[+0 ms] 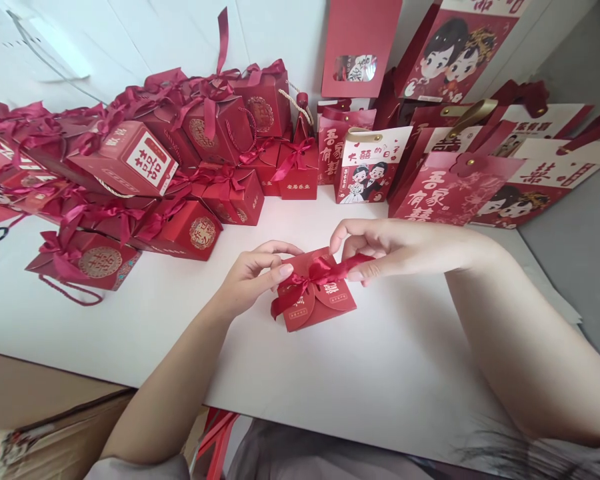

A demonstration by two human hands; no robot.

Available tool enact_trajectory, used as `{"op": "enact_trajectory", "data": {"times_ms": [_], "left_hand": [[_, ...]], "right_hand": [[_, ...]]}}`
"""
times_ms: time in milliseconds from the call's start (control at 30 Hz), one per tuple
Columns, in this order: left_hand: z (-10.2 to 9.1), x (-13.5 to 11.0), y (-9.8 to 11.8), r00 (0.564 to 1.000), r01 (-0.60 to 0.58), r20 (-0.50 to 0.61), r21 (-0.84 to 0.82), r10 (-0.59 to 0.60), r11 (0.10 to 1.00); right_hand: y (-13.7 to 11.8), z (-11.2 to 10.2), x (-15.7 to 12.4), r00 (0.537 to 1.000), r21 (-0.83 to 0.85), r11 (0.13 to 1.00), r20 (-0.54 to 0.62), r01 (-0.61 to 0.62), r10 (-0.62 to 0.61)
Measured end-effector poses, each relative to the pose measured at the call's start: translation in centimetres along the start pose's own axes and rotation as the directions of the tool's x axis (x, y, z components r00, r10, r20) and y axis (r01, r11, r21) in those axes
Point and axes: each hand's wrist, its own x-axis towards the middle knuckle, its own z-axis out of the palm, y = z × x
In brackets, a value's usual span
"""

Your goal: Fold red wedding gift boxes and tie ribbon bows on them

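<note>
On the bench (380, 373), a box (325, 313) lies between the left hand (255, 277) and the right hand (385, 250), a bow (321, 270) on its top. Behind it to the left sits a pile of boxes (153, 163); behind it to the right stand bags (445, 190). A carton (40, 387) is before the bench's near edge, at left.

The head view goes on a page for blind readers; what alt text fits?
A person's left hand touches a small red box on a white table; the right hand holds one end of its ribbon bow. Beyond are piled boxes and upright packages.
</note>
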Motion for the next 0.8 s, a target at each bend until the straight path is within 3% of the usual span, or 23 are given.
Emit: {"op": "enact_trajectory", "data": {"times_ms": [133, 233, 533, 667, 800], "left_hand": [[-0.1, 0.1, 0.0, 0.999, -0.019, 0.029, 0.001, 0.019, 1.000], [-0.1, 0.2, 0.0, 0.999, -0.029, 0.022, 0.025, 0.029, 0.999], [0.7, 0.0, 0.0, 0.998, -0.045, -0.039, 0.074, 0.048, 0.996], [0.8, 0.0, 0.1, 0.996, -0.044, -0.071, 0.079, 0.050, 0.996], [0.7, 0.1, 0.1, 0.997, -0.031, -0.069, 0.076, 0.036, 0.997]], "right_hand": [[-0.3, 0.9, -1.3, 0.991, -0.131, 0.991, -0.122, 0.038, -0.054], [-0.1, 1.4, -2.0, 0.983, -0.083, 0.994, -0.158, 0.076, -0.088], [-0.7, 2.0, -3.1, 0.987, -0.082, 0.987, -0.098, -0.137, 0.129], [-0.5, 2.4, -3.1, 0.982, -0.317, 0.948, -0.169, 0.027, -0.085], [0.0, 3.3, -2.4, 0.923, -0.564, 0.809, -0.199, 0.168, -0.330]]}}
